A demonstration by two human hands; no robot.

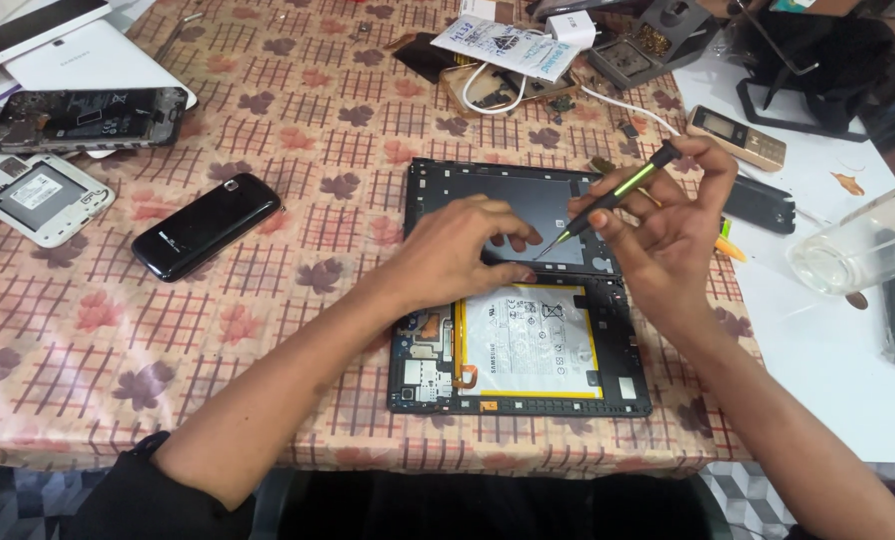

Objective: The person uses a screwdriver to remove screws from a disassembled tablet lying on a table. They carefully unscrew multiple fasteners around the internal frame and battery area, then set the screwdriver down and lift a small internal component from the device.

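Screwdriver [613, 198] in right hand [668, 235], left hand [458, 250] on opened tablet [523, 345]

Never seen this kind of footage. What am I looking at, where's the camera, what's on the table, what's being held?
There is no machine here: a person works with two bare hands, and the single picture comes from a camera worn on their head, looking down at the table.

The right hand has its grip shut on a thin black screwdriver with a green stripe, tip pointing down at a dark rectangular tablet back cover. The left hand rests flat on that cover.

Just nearer the person lies an opened black tablet body with a white, yellow-edged battery.

All of it sits on a checked pink tablecloth with leaf prints. To the left lie a glossy black phone, a white phone shell and a stripped dark phone. To the right lies a clear plastic cup on its side.
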